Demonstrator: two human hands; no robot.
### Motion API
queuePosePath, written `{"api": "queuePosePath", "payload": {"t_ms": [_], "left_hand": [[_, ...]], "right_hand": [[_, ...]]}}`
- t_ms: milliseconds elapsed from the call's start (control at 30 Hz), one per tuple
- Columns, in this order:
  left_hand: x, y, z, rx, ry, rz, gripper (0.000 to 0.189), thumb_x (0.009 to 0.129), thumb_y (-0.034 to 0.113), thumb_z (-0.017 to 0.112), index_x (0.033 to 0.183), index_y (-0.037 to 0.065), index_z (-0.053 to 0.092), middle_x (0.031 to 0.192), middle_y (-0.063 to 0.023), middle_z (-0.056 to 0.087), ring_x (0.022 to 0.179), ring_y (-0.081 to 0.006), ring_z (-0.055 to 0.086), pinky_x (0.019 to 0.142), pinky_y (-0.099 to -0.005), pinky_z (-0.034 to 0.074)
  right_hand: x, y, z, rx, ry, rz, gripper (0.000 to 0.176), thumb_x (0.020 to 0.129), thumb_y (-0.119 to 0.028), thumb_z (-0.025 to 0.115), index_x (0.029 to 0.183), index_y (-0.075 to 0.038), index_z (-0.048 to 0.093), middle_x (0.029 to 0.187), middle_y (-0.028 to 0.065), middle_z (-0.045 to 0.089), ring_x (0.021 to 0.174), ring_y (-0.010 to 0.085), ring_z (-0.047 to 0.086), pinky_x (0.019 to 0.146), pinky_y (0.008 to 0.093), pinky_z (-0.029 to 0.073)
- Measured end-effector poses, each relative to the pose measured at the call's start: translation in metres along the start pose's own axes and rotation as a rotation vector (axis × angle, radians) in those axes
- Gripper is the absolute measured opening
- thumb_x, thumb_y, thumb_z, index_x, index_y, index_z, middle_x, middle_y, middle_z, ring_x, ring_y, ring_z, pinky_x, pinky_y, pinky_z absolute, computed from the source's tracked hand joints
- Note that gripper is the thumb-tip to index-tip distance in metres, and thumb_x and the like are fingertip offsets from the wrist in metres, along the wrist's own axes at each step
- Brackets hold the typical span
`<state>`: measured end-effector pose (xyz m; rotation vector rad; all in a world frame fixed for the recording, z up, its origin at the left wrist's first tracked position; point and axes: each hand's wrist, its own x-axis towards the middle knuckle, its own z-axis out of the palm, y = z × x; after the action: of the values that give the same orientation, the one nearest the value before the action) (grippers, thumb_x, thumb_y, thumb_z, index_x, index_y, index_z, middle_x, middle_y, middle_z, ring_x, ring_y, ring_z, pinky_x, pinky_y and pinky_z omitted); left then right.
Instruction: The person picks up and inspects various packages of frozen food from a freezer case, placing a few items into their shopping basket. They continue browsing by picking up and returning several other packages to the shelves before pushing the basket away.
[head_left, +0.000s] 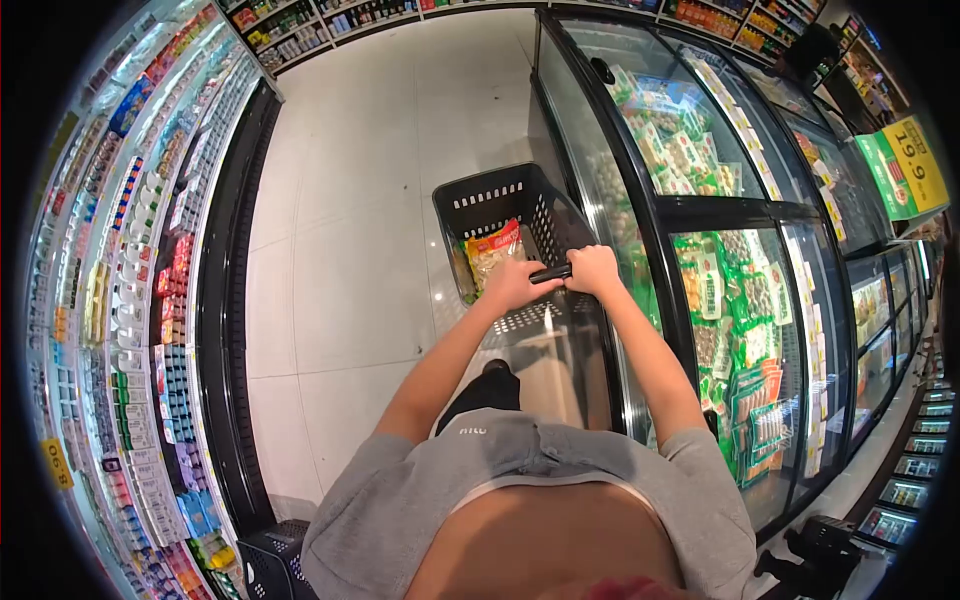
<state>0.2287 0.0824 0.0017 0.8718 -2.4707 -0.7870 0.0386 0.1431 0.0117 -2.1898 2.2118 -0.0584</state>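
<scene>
Both hands are closed around the black handle (551,272) of a black plastic shopping basket (487,187) in front of me. My left hand (512,284) wraps its left part and my right hand (594,270) its right part, close together. Inside the basket lies a red and yellow plastic food bag (495,242) with a see-through section showing pale contents. Something green shows beside the bag, too small to name. My hands and forearms cover part of the basket's near side.
Close on the right runs a glass-topped freezer (690,210) full of green packets. A lit refrigerated shelf (150,250) with bottles and cartons lines the left. Pale floor tiles (340,200) lie between. Another black basket (265,560) stands behind me at lower left.
</scene>
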Motion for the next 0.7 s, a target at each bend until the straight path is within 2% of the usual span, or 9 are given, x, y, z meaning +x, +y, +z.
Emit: {"api": "queuePosePath", "payload": {"t_ms": [33, 133, 433, 533, 567, 700], "left_hand": [[0.015, -0.012, -0.007, 0.010, -0.003, -0.011, 0.045, 0.073, 0.059, 0.066, 0.084, 0.016, 0.073, 0.067, -0.0113, 0.066, 0.062, -0.0307, 0.065, 0.058, -0.0404, 0.052], [0.060, -0.046, -0.033, -0.020, -0.017, 0.015, 0.040, 0.073, 0.049, 0.071, 0.082, 0.010, 0.072, 0.067, -0.0115, 0.066, 0.061, -0.0300, 0.064, 0.059, -0.0361, 0.052], [0.200, -0.157, -0.091, 0.181, -0.043, 0.084, 0.050, 0.066, 0.055, 0.073, 0.079, 0.007, 0.071, 0.069, -0.0133, 0.066, 0.061, -0.0298, 0.065, 0.060, -0.0354, 0.053], [0.252, -0.161, -0.117, 0.147, -0.025, 0.061, 0.056, 0.068, 0.060, 0.068, 0.072, 0.004, 0.068, 0.063, -0.0152, 0.064, 0.062, -0.0314, 0.064, 0.061, -0.0392, 0.053], [0.271, -0.173, -0.116, 0.161, -0.032, 0.038, 0.056, 0.067, 0.060, 0.069, 0.071, 0.004, 0.068, 0.063, -0.0151, 0.063, 0.062, -0.0314, 0.064, 0.060, -0.0389, 0.053], [0.337, -0.222, -0.119, 0.213, -0.038, -0.031, 0.055, 0.065, 0.059, 0.070, 0.071, 0.004, 0.067, 0.061, -0.0150, 0.063, 0.060, -0.0314, 0.064, 0.058, -0.0378, 0.052]], "right_hand": [[0.020, 0.000, -0.004, -0.003, -0.009, 0.002, 0.030, 0.058, -0.037, 0.073, 0.073, -0.011, 0.067, 0.067, 0.0120, 0.065, 0.067, 0.0301, 0.066, 0.063, 0.0405, 0.052], [0.080, -0.002, -0.007, -0.001, -0.008, 0.028, 0.030, 0.060, -0.037, 0.073, 0.072, -0.010, 0.067, 0.069, 0.0126, 0.066, 0.068, 0.0299, 0.067, 0.063, 0.0400, 0.053], [0.242, 0.012, 0.002, 0.094, 0.100, 0.073, 0.033, 0.060, -0.040, 0.073, 0.069, -0.009, 0.068, 0.064, 0.0137, 0.065, 0.063, 0.0296, 0.066, 0.059, 0.0390, 0.052], [0.298, 0.031, -0.007, 0.073, 0.127, 0.055, 0.035, 0.061, -0.045, 0.075, 0.067, -0.010, 0.069, 0.067, 0.0120, 0.067, 0.065, 0.0273, 0.068, 0.059, 0.0370, 0.053], [0.317, 0.037, -0.008, 0.070, 0.169, 0.059, 0.036, 0.060, -0.045, 0.075, 0.067, -0.011, 0.069, 0.066, 0.0116, 0.067, 0.064, 0.0269, 0.068, 0.058, 0.0369, 0.053], [0.388, 0.062, -0.011, 0.177, 0.130, 0.058, 0.036, 0.059, -0.043, 0.075, 0.069, -0.008, 0.069, 0.070, 0.0115, 0.068, 0.067, 0.0257, 0.068, 0.060, 0.0366, 0.053]]}}
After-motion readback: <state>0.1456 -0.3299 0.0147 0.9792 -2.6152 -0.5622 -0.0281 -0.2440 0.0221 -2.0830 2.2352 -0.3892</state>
